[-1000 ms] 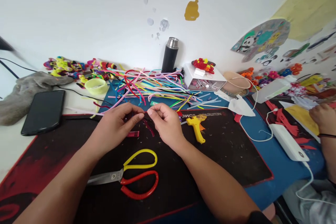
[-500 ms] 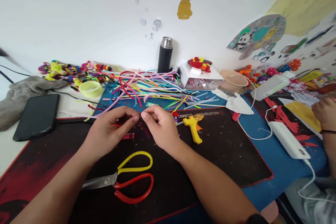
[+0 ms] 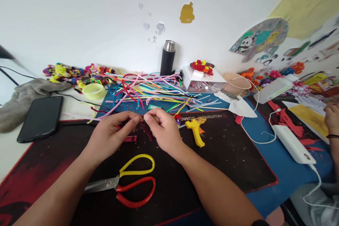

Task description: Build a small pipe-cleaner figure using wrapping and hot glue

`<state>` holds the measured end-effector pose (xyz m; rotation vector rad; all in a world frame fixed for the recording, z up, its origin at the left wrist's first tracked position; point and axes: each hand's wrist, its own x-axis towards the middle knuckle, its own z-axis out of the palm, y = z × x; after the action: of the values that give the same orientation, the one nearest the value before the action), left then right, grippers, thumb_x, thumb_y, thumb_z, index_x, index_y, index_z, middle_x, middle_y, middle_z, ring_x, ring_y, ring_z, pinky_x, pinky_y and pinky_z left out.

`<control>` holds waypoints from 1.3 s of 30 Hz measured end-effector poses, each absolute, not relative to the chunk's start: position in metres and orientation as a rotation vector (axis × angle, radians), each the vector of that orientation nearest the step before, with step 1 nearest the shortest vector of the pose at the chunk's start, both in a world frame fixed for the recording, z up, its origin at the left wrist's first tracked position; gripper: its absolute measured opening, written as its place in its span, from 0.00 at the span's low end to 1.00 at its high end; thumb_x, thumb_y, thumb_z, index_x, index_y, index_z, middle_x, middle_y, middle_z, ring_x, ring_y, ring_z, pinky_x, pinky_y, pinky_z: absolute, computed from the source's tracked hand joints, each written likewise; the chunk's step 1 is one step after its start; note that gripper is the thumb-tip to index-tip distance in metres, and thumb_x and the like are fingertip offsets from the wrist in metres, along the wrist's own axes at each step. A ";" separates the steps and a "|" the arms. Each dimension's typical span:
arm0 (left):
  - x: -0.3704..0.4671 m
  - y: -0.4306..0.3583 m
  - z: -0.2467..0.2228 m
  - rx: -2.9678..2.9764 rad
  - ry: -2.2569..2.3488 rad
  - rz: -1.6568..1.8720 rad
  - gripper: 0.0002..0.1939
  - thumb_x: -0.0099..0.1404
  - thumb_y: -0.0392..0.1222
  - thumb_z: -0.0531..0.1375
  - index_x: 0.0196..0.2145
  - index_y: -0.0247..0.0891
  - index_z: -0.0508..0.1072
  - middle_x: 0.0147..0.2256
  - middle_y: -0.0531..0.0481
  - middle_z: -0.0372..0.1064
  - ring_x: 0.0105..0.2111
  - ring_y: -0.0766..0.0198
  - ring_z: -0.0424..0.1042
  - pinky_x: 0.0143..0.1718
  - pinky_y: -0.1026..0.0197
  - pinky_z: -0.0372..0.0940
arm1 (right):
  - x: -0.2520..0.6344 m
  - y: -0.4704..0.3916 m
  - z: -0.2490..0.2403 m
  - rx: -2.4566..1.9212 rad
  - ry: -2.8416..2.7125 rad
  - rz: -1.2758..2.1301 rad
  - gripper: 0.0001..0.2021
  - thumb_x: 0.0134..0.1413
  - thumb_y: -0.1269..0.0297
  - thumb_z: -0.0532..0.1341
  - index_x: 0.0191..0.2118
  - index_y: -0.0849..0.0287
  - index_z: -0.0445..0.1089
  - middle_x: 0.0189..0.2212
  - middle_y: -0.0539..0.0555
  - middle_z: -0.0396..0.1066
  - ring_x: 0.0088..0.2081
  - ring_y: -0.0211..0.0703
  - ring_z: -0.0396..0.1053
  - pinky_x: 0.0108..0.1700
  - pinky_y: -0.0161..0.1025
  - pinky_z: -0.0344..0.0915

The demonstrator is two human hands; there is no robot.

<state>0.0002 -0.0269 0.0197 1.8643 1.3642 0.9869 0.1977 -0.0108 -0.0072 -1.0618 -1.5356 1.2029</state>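
Note:
My left hand (image 3: 112, 134) and my right hand (image 3: 164, 130) meet above the dark mat, thumbs and forefingers pinched together. Between the fingertips is a short dark red pipe cleaner (image 3: 146, 131), one end hanging down; the pinched part is mostly hidden. Below the hands lie scissors (image 3: 135, 173) with one yellow and one red handle. A small clear reddish piece (image 3: 130, 138) rests on the mat beside my left hand. To the right of my right hand is a yellow glue gun (image 3: 196, 131).
Behind the hands spreads a heap of coloured pipe cleaners (image 3: 159, 90). A black thermos (image 3: 167, 58) and white box (image 3: 205, 79) stand by the wall. At left are a phone (image 3: 39, 118) and tape roll (image 3: 93, 91). A power bank (image 3: 292, 144) and another person's hand (image 3: 332, 118) are at right.
The whole view has shifted slightly, moving things a little down and right in the picture. Both hands stay pinched together, with only a slight shift of the right fingers.

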 end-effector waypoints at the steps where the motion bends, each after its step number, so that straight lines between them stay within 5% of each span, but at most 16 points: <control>1: 0.000 -0.027 0.020 1.864 1.363 0.994 0.20 0.77 0.58 0.60 0.33 0.43 0.80 0.26 0.55 0.75 0.26 0.62 0.73 0.31 0.62 0.69 | 0.198 -0.011 -0.007 -1.060 -1.519 1.225 0.15 0.71 0.47 0.63 0.39 0.53 0.72 0.23 0.43 0.62 0.25 0.39 0.59 0.29 0.38 0.55; 8: 0.001 -0.028 0.014 1.905 1.407 1.083 0.16 0.74 0.59 0.66 0.43 0.45 0.85 0.37 0.50 0.86 0.35 0.55 0.83 0.40 0.57 0.77 | 0.198 -0.010 -0.004 -1.060 -1.508 1.230 0.16 0.70 0.46 0.64 0.37 0.52 0.70 0.22 0.42 0.60 0.23 0.38 0.57 0.28 0.37 0.54; 21: -0.003 -0.027 0.009 2.201 1.354 1.144 0.10 0.78 0.50 0.63 0.42 0.46 0.83 0.37 0.50 0.86 0.34 0.56 0.83 0.41 0.58 0.75 | 0.197 -0.010 -0.010 -1.093 -1.575 1.168 0.14 0.71 0.49 0.65 0.38 0.53 0.73 0.23 0.44 0.64 0.25 0.39 0.59 0.30 0.39 0.54; 39: 0.002 -0.028 0.012 2.104 1.453 1.103 0.12 0.74 0.52 0.62 0.35 0.47 0.81 0.29 0.53 0.81 0.27 0.59 0.77 0.34 0.58 0.71 | 0.200 -0.011 -0.011 -1.130 -1.773 0.906 0.08 0.71 0.56 0.63 0.40 0.51 0.73 0.21 0.43 0.67 0.24 0.41 0.66 0.33 0.40 0.59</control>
<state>0.0017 -0.0279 0.0116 2.1035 1.4530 1.1032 0.1998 -0.0109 -0.0106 -1.1305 -1.7735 0.9063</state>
